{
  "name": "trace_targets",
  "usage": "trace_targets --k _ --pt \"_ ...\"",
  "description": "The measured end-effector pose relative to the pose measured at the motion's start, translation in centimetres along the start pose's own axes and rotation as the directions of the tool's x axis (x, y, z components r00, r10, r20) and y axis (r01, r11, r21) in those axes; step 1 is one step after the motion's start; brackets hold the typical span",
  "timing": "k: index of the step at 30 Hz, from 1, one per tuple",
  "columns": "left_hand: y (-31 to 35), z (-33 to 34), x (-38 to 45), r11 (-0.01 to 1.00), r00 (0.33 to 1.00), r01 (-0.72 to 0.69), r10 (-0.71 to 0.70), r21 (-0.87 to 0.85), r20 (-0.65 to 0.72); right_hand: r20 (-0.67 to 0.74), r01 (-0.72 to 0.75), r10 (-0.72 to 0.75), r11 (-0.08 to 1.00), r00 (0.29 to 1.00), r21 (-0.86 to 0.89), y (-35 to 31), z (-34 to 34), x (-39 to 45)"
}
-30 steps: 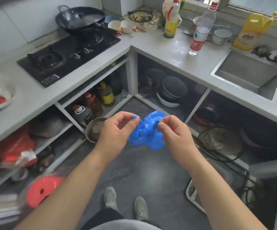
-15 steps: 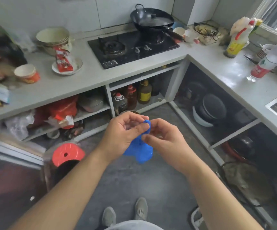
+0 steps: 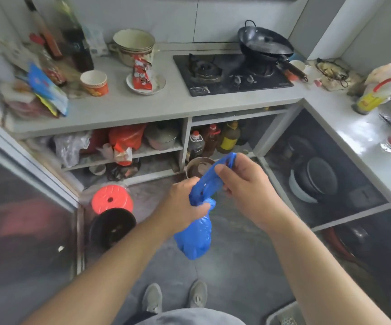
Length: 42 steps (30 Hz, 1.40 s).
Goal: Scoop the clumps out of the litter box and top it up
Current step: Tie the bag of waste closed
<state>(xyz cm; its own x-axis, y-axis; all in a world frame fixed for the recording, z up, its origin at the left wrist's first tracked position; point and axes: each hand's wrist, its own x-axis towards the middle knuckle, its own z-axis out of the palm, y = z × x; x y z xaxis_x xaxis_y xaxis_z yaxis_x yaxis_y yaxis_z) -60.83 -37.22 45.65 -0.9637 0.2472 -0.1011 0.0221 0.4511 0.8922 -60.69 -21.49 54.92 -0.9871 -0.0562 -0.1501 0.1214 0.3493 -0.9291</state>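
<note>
Blue plastic bag (image 3: 195,233) held in mid-air over grey floor (image 3: 236,266), stretched between both hands, in front of open shelves under the counter. Left hand (image 3: 181,204) closed in a fist round the bag's gathered middle, crumpled lower part hanging loose below the fist. Right hand (image 3: 245,184) pinching the upper end, thumb pressed on top of the plastic, a blue loop sticking out past the fingers at top. Both forearms reaching in from bottom edge; two grey shoes (image 3: 174,296) side by side on the floor below. Left of the bag, on the floor: round red lid (image 3: 112,200) touching a black round container (image 3: 112,227) just in front of it. Behind the hands, a metal bowl (image 3: 198,166) at the foot of the shelf divider, bottles (image 3: 213,139) standing on the shelf above it. Up on grey countertop (image 3: 143,106): black gas hob (image 3: 232,75) with dark wok (image 3: 266,46) on its right burner, cream pot (image 3: 133,45) at the wall, red packet (image 3: 141,72) lying across a small plate, paper cup (image 3: 94,82) just beside that. No litter box in view.
</note>
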Motion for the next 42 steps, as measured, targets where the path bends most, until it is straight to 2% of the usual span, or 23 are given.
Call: trace_targets --k 5,10,16,19,22,24,27,29,31,39,42 --pt "-4.2 -0.8 -1.2 0.991 0.995 0.091 -0.086 0.100 -0.051 -0.113 0.063 -0.064 0.998 0.992 -0.013 -2.4 -0.1 -0.4" --pt "-4.2 -0.5 -1.9 0.996 0.992 0.019 -0.007 0.088 -0.130 -0.130 0.087 -0.081 0.995 0.988 0.040 -2.7 0.3 -1.0" --pt "-4.4 0.4 -1.9 0.995 0.990 0.070 -0.077 -0.068 -0.116 -0.128 0.118 -0.126 0.991 0.984 -0.065 -2.8 -0.8 -0.4" --pt "-4.5 1.0 -1.5 0.989 0.980 0.106 -0.121 -0.100 -0.159 -0.069 0.119 -0.124 0.991 0.990 -0.067 -3.0 -1.7 0.6" --pt "-4.1 1.9 -1.2 0.999 0.954 -0.005 0.017 0.041 -0.298 0.003 0.096 -0.095 0.995 0.995 -0.034 -2.9 -3.1 1.5" --pt "-3.4 2.7 -0.8 0.990 0.935 -0.063 0.102 0.126 -0.340 0.006 0.077 -0.078 0.996 0.997 0.035 -2.6 -4.0 2.1" --pt "-2.3 4.0 -0.3 0.991 0.946 0.043 0.001 0.129 -0.323 -0.009 0.065 -0.064 0.988 0.998 0.137 -2.1 -5.4 3.1" --pt "-2.0 4.9 -0.1 0.980 0.946 0.162 -0.121 0.117 -0.302 -0.012 0.080 -0.079 0.987 0.997 0.137 -1.6 -6.2 3.8" --pt "-2.2 5.6 0.0 0.967 0.923 0.224 -0.171 0.122 -0.344 -0.001 0.108 -0.108 0.988 0.994 0.114 -1.3 -6.7 4.3" --pt "-3.8 6.1 0.0 0.957 0.875 0.258 -0.174 0.131 -0.453 0.059 0.231 -0.231 0.973 0.971 0.015 -0.1 -6.4 6.2" --pt "-5.6 6.0 -1.5 0.960 0.845 0.275 -0.214 0.054 -0.490 0.180 0.234 -0.230 0.972 0.956 -0.002 0.4 -4.4 6.8"
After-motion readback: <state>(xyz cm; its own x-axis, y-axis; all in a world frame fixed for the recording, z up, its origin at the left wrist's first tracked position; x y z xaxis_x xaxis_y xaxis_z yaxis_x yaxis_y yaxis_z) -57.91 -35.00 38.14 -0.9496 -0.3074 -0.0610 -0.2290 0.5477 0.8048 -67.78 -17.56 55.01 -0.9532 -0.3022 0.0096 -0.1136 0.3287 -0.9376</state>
